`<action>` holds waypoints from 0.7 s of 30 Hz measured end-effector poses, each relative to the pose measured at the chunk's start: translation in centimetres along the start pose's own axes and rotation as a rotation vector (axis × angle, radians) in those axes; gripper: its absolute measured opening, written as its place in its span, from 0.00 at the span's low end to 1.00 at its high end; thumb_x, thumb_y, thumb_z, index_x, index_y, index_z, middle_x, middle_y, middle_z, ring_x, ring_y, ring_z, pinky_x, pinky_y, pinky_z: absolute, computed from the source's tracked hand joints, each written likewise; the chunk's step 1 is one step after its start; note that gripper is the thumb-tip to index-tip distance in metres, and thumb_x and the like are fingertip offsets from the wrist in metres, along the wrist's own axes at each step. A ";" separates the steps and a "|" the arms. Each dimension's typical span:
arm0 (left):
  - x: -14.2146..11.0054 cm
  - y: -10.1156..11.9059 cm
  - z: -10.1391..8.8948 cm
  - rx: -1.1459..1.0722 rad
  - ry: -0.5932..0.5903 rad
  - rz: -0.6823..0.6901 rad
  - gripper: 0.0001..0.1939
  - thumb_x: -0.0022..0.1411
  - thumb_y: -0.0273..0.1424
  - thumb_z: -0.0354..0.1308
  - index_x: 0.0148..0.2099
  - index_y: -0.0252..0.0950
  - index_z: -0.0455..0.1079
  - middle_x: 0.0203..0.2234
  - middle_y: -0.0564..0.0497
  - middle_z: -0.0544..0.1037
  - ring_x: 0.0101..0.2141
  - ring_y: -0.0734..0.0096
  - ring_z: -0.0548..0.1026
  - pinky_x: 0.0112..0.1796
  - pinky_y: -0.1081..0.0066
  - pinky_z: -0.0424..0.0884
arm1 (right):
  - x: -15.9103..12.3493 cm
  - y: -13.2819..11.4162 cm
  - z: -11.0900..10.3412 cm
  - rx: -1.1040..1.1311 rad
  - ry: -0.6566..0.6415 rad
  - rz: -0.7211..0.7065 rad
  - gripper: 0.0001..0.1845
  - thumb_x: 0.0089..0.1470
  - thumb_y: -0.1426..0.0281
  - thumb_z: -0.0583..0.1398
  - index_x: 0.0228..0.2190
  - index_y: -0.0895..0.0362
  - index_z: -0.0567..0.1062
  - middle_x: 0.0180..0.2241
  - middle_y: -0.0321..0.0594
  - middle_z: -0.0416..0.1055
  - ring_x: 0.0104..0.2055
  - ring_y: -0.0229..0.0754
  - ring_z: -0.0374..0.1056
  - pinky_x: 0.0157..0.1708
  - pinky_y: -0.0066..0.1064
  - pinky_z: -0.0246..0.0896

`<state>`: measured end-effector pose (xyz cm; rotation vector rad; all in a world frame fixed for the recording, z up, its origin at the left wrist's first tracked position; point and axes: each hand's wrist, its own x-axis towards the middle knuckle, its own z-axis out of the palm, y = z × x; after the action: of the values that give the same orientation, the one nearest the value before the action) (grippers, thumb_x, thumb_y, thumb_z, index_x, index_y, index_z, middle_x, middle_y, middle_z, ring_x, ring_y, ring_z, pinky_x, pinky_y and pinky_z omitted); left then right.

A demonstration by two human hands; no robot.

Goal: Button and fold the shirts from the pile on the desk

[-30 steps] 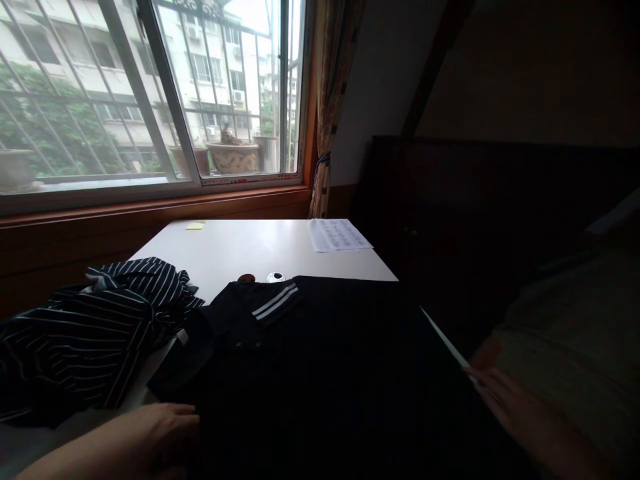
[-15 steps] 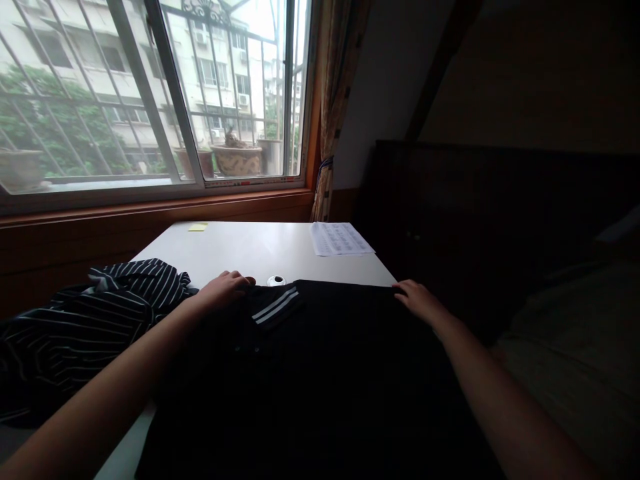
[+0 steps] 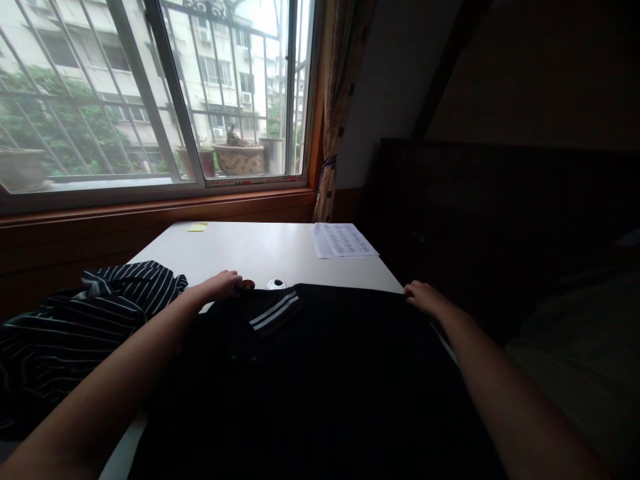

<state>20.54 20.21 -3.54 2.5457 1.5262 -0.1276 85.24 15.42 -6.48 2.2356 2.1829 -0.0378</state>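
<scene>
A black shirt (image 3: 340, 373) is spread over the near part of the white table, with two pale stripes on a band near its far left and two small buttons below them. At its far left edge, my left hand (image 3: 226, 284) has its fingers closed on the cloth. My right hand (image 3: 424, 296) pinches the far right edge of the same shirt. Much of the shirt's shape is lost in its dark colour, and its near end runs out of view.
A crumpled black-and-white striped garment (image 3: 100, 320) lies at the left. The white table (image 3: 250, 250) bears printed sheets (image 3: 345, 240), a yellow sticky note (image 3: 198, 227) and a small round white object (image 3: 276, 285) just beyond the shirt. Behind stand a barred window and a curtain (image 3: 327, 180).
My hands have moved slightly farther apart, the left hand leftward and the right hand rightward. The shirt's far edge between them has shifted a little nearer.
</scene>
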 end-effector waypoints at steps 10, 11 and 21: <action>0.0 -0.3 -2.5 -0.019 0.063 -0.121 0.12 0.58 0.38 0.60 0.43 0.40 0.75 0.37 0.47 0.74 0.36 0.62 0.73 0.39 0.67 0.69 | 1.8 1.0 -2.6 0.076 0.126 0.053 0.16 0.58 0.69 0.57 0.45 0.53 0.81 0.38 0.44 0.76 0.42 0.47 0.72 0.43 0.32 0.64; 0.2 -0.3 -2.9 -0.024 0.066 -0.130 0.11 0.58 0.38 0.59 0.42 0.40 0.75 0.36 0.47 0.75 0.36 0.61 0.74 0.38 0.67 0.69 | 2.0 1.0 -2.9 0.088 0.140 0.053 0.16 0.59 0.69 0.57 0.45 0.53 0.81 0.39 0.44 0.77 0.43 0.47 0.73 0.44 0.33 0.65; -0.9 0.7 -6.4 -0.241 0.087 -0.126 0.10 0.58 0.35 0.55 0.39 0.37 0.75 0.29 0.52 0.79 0.25 0.68 0.77 0.31 0.72 0.71 | 0.2 0.5 -7.0 0.240 0.230 0.006 0.16 0.59 0.65 0.56 0.42 0.53 0.81 0.41 0.41 0.81 0.41 0.48 0.77 0.42 0.34 0.70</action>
<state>20.61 20.35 2.99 2.2956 1.6245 0.1453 85.75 15.77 0.52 2.4847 2.4028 -0.0465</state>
